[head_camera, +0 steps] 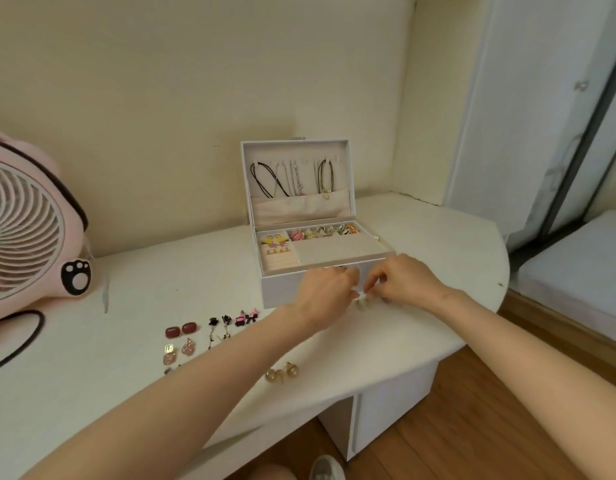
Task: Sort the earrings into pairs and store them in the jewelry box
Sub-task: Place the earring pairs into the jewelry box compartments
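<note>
Before jewelry box (279, 293): left hand (325, 289), right hand (405, 280) pinch earrings (362, 303), dangling vertically.

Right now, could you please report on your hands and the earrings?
Right hand pinches small pale earrings before the open jewelry box; left hand meets them, grip hidden. More sorted pairs wait on the table. Nothing in the way.

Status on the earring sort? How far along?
Done: stored earrings fill part of the jewelry box tray. In hand: left hand and right hand pinch pale earrings in front of it. Left: maroon pair, black drops, bow pair, gold pair and others on the table.
</note>
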Demonstrator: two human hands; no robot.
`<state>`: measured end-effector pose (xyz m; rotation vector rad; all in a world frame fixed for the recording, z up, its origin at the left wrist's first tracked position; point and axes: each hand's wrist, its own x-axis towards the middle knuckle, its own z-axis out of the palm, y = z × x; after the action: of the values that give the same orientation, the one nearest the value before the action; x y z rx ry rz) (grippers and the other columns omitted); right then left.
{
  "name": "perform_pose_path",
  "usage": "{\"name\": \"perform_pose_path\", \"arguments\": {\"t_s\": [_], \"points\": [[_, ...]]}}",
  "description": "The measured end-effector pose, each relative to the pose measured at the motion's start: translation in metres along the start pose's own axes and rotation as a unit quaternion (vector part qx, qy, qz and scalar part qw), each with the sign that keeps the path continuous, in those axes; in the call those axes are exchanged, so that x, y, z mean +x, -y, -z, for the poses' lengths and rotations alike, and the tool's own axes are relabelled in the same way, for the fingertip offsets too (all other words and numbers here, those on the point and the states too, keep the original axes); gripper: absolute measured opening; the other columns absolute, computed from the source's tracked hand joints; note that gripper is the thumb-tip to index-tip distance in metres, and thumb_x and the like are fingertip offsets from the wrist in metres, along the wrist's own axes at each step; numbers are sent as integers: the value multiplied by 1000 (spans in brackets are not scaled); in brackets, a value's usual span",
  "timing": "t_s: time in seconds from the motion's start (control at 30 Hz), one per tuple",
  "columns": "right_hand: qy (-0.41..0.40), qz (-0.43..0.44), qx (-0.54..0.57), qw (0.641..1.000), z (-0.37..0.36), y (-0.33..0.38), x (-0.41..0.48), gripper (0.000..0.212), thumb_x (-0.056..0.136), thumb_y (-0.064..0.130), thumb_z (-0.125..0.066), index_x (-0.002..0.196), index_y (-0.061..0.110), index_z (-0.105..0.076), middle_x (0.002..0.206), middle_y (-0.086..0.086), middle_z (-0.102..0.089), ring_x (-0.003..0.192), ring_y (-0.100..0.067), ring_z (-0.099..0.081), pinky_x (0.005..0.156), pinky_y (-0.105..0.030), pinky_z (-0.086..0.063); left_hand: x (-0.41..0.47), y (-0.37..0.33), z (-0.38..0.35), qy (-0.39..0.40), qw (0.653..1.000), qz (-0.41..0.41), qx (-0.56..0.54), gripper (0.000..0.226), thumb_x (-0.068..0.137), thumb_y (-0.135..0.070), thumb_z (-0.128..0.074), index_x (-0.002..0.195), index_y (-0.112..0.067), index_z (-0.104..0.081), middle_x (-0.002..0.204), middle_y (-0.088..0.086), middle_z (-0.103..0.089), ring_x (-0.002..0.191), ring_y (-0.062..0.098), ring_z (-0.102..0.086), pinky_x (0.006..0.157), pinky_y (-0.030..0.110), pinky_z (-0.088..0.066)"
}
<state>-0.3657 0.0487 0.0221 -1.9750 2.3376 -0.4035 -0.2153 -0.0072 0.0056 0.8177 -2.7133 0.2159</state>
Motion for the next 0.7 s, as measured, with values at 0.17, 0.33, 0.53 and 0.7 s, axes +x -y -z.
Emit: {"name": "perform_pose_path", "arguments": {"t_s": [0.17, 0.33, 0.53, 0.7], "points": [[-35, -10, 11, 999, -9, -4, 1, 16, 79, 25, -64, 88, 33, -74, 80, 9, -64, 91, -15, -60, 69, -23, -38, 9, -5, -13, 28, 999, 16, 36, 27, 94, -22, -44, 115, -8, -52, 113, 16, -61, 105, 34, -56, 77, 38, -42], [-30, -11, 18, 999, -10, -3, 1, 10, 76, 29, -69, 84, 32, -74, 90, 6, -68, 91, -16, -60, 69, -23, -38, 13, -10, -14, 42, 998, 25, 29, 26, 94, -23, -45, 114, -8, -54, 114, 16, -61, 108, 33, -54, 81, 37, -41], [-21, -1, 15, 1000, -13, -7, 3, 8, 76, 25, -67, 82, 29, -72, 93, 6, -70, 92, -17, -61, 69, -24, -40, 12, -12, -13, 43, 998, 17, 30, 24, 94, -20, -45, 112, -6, -53, 112, 16, -62, 108, 34, -55, 80, 38, -41], [-19, 35, 83, 996, 3, 1, 3, 13, 76, 18, -67, 76, 30, -69, 80, 8, -69, 76, -8, -58, 68, -25, -43, -2, 5, 6, -22, 1000, 5, -17, 21, 95, -27, -47, 105, -12, -56, 101, 9, -67, 94, 31, -61, 67, 33, -39]]}}
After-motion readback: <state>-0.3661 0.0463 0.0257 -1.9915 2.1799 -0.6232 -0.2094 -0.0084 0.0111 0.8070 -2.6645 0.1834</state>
